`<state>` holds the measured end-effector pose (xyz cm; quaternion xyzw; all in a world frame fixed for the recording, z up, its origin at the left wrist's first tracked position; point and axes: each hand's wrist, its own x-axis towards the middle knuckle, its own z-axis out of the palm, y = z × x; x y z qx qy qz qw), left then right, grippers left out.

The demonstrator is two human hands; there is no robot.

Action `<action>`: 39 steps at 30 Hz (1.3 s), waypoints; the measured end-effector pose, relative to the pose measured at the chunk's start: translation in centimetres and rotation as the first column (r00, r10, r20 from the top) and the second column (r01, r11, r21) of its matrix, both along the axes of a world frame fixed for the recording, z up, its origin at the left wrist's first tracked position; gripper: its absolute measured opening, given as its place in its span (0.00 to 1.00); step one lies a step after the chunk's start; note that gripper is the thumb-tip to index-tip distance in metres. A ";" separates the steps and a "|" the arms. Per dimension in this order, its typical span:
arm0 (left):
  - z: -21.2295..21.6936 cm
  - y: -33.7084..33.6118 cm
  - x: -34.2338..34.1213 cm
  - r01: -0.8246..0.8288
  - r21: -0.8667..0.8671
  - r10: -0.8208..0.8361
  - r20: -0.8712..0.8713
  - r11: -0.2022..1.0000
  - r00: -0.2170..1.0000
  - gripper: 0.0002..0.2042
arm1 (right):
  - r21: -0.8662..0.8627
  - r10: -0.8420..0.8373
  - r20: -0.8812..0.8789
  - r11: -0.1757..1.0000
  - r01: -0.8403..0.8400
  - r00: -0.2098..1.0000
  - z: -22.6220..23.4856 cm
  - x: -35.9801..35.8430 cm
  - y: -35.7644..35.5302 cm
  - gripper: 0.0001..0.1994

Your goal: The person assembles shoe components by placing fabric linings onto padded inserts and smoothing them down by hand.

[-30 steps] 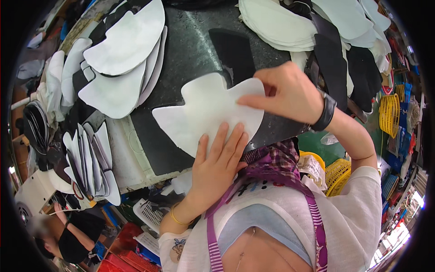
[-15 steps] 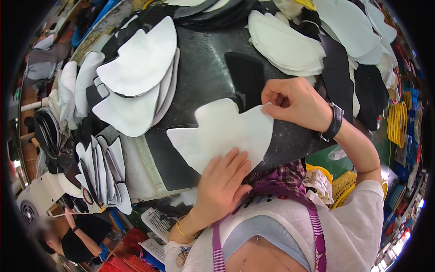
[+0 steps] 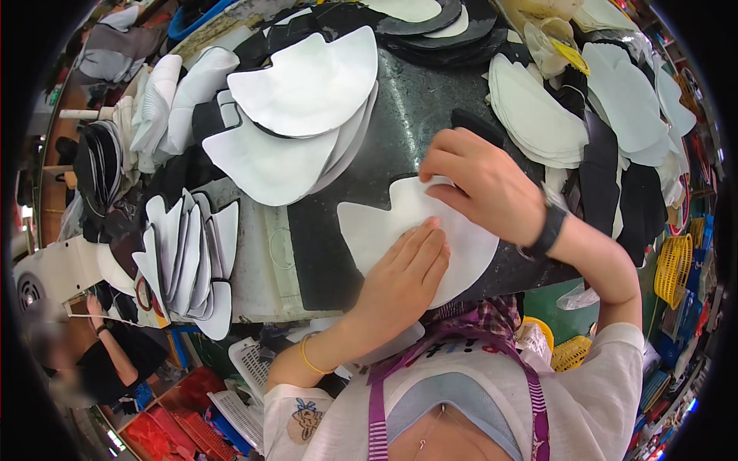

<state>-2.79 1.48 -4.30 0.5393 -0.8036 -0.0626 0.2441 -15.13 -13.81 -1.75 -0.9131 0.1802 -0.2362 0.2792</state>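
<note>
Left hand [image 3: 406,269] flat on the notched white panel [image 3: 375,230], grip released. Right hand [image 3: 486,184] curled at the panel's upper edge — whether its grip pinches cannot be told.

One white piece [image 3: 388,217] under two hands [image 3: 400,280] [image 3: 496,184]

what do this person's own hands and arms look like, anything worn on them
Both the left hand and right hand are ungloved. A thin gold-coloured bangle circles the left forearm; a black strap, apparently a watch's, circles the right wrist. The left sleeve and right sleeve are short and whitish, the left bearing a small brown-and-blue figure.
</note>
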 end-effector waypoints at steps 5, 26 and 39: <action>0.3 0.2 0.3 -0.186 0.167 0.230 -0.304 0.968 0.925 0.13 | 0.133 0.087 -0.228 0.989 -0.058 0.970 -1.0 1.6 -1.7 0.13; -0.4 -3.0 0.9 -0.606 0.000 0.589 -0.236 0.795 0.773 0.10 | -0.139 0.005 -0.196 0.990 -0.033 0.981 -0.6 1.5 1.4 0.21; -0.3 1.2 0.5 -0.507 0.053 0.466 -0.485 0.860 0.740 0.10 | -0.498 0.052 -0.163 0.858 -0.128 0.985 -0.4 1.2 3.5 0.10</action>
